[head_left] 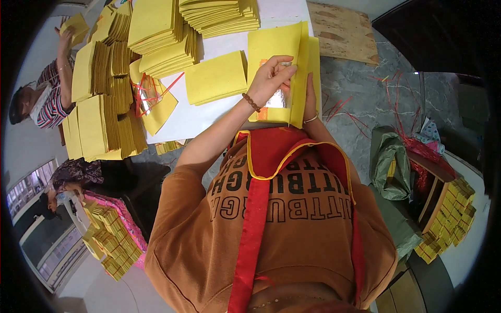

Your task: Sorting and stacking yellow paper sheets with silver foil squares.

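Folding at the counter's near right corner. A yellow sheet lies before the wearer on the white counter, its right part raised as a steep flap beside a silver panel. The left hand reaches over the panel, thumb and fingers bent together at the flap; whether they pinch its edge cannot be told. The right hand stands behind the flap, with straight fingers showing along its far side; its grip is mostly hidden.

Likely faults: if the two hands press unevenly, the flap could skew and its crease run out of line. A sideways drag of the left fingertips could wrinkle or scuff the panel, which looks thin and shiny. The sheet lies close to the counter's edge, so a pull toward the body could slide it off, or catch it on the red apron. To the left, a low pile sits near the left forearm; a sweep of the elbow could spread it, and the tall stacks beyond could slump if knocked.
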`<state>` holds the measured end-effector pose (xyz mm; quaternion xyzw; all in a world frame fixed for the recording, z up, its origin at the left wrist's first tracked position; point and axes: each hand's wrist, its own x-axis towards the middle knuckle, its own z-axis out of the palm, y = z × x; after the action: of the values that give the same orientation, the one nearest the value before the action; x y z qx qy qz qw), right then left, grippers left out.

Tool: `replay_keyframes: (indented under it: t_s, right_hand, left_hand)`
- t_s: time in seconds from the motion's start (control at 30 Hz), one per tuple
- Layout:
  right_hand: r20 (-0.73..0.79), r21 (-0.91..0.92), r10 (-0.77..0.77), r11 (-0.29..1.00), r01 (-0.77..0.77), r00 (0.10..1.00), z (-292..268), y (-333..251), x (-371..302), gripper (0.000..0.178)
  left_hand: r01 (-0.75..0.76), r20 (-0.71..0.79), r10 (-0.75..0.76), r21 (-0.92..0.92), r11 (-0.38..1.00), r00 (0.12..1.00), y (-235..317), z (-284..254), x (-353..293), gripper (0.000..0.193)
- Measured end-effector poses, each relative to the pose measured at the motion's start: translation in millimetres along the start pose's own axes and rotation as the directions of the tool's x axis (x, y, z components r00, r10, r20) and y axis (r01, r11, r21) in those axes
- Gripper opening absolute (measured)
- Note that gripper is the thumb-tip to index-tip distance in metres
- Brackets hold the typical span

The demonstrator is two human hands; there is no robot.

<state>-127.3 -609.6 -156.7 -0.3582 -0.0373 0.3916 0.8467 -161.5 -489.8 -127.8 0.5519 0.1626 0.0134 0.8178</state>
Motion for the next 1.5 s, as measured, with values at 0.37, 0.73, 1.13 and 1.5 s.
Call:
replay_keyframes:
  t_s: [0.37, 0.73, 1.13, 1.5]
  right_hand:
    - [0.101, -0.27, -0.174, 0.943, 0.195, 0.98, 5.5, 0.7, 0.1, 0.072]
    - [0.193, -0.356, -0.179, 0.904, 0.239, 0.965, 5.1, 1.5, -2.6, 0.086]
    - [0.238, -0.385, -0.184, 0.883, 0.267, 0.954, 0.0, 4.3, -0.4, 0.086]
    - [0.204, -0.37, -0.137, 0.906, 0.206, 0.969, -7.8, 8.7, -1.2, 0.083]
  left_hand:
    - [-0.286, -0.083, 0.324, 0.302, 0.909, 0.942, -9.4, -5.8, 2.3, 0.048]
    - [-0.296, -0.029, 0.321, 0.313, 0.903, 0.947, -8.1, -4.2, 8.6, 0.061]
    - [-0.467, -0.014, 0.554, 0.522, 0.714, 0.832, 2.7, 1.3, 0.7, 0.048]
    - [-0.316, -0.014, 0.403, 0.594, 0.74, 0.915, 0.7, 1.5, 0.8, 0.051]
